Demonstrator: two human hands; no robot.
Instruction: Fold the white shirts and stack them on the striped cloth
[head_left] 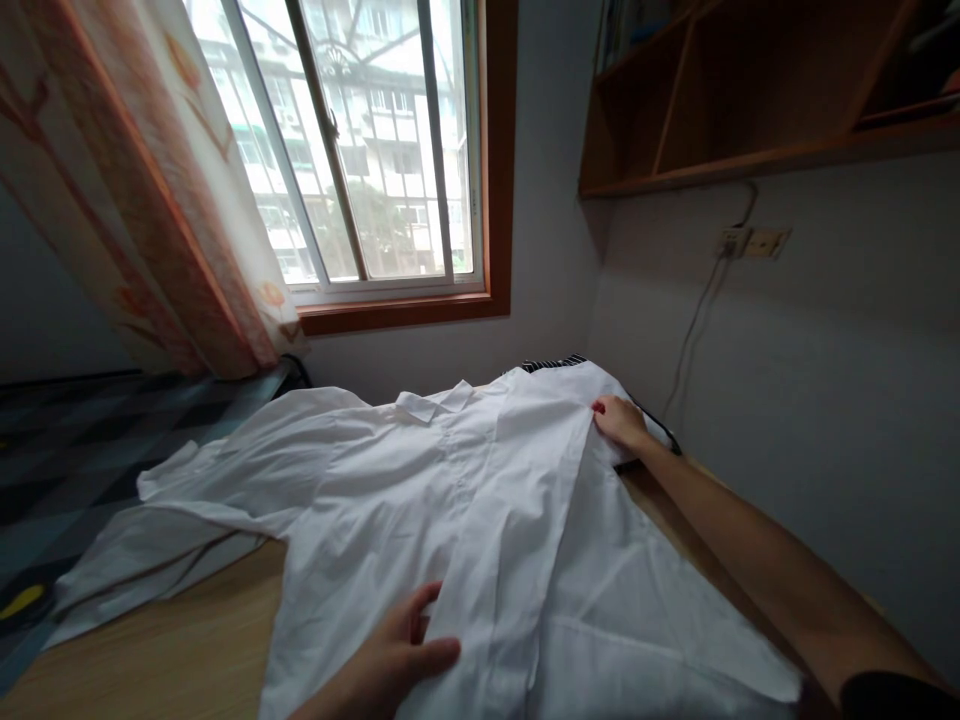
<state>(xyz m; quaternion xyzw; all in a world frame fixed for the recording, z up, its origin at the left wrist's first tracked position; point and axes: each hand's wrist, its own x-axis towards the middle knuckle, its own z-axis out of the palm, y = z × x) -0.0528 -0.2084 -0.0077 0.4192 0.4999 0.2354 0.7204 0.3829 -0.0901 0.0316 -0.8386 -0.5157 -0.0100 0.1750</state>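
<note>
A white long-sleeved shirt (390, 490) lies spread out, its collar (431, 403) toward the window and its sleeves on the left side. A long strip of the white fabric is folded over along the right of the button front. My right hand (619, 422) pinches the fabric's edge near the far right, fingers and thumb closed on it. Low in the middle, my left hand (394, 645) lies at the front of the shirt, thumb and forefinger apart. Some of its fingers are hidden from me.
Under the shirt is a light wooden table (165, 645). A dark checked cloth (60, 440) covers a surface at left. Black-and-white striped material (555, 364) shows at the far edge. Window, curtain (142, 200) and wall shelf (720, 110) stand beyond; a cable (694, 330) hangs from the socket.
</note>
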